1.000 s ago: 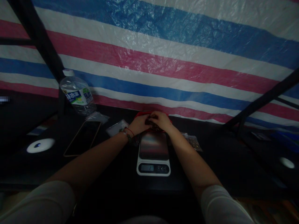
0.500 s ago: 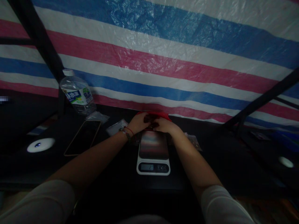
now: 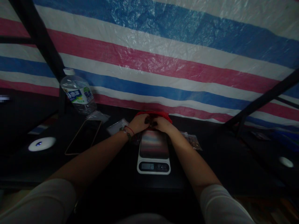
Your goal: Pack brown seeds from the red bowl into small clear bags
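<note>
Both my hands meet just behind a small kitchen scale (image 3: 153,152) on a dark table. My left hand (image 3: 138,123), with bracelets on the wrist, and my right hand (image 3: 161,123) touch each other over a red container (image 3: 161,114) and finger something small and dark between them. What exactly the fingers grip is too dim to make out. The scale's steel platform is bare and its display is lit.
A water bottle (image 3: 78,92) stands at the back left, with a phone (image 3: 83,136) lying flat in front of it. Small clear bags (image 3: 192,140) lie right of the scale, another bag (image 3: 116,127) left. A striped tarp (image 3: 163,56) forms the back wall; black frame bars cross both sides.
My right hand has slid slightly back and left, closer over the red container. The left hand stays in place.
</note>
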The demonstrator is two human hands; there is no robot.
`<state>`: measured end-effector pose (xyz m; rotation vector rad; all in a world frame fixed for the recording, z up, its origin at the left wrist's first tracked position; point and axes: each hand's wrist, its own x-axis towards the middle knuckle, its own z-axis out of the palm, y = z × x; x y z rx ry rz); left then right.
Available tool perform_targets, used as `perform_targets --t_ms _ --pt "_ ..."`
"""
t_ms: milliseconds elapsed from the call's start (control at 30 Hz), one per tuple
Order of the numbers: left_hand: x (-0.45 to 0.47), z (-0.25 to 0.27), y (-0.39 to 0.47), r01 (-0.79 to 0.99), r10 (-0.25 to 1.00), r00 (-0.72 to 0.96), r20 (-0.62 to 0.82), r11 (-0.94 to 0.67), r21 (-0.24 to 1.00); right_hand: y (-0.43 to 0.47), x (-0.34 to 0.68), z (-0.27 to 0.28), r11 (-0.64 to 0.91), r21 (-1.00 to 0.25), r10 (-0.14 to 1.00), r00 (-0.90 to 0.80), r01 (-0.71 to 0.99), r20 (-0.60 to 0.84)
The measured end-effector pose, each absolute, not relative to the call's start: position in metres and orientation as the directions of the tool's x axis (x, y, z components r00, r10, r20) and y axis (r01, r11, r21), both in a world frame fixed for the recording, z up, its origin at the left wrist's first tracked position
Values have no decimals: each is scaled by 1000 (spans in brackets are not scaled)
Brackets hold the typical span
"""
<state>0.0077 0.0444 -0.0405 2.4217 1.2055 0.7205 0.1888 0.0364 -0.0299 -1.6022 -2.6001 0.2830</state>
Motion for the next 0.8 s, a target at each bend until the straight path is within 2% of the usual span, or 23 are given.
perform_targets --t_ms 200,333,433,533,800 --pt "8 -41 44 616 802 520 295 -591 520 44 192 -34 381 -171 924 -382 909 28" --pt "8 -45 46 612 804 513 300 -588 529 45 193 -29 337 -289 939 -300 896 165" --pt "9 -47 47 599 815 492 305 -571 561 41 188 -22 373 -398 917 -268 838 296" --pt "10 -49 46 586 836 466 291 -538 606 38 181 -19 411 -447 900 -276 795 337" --pt "11 -46 44 547 836 460 299 -532 647 34 178 -14 474 -365 874 -376 801 308"
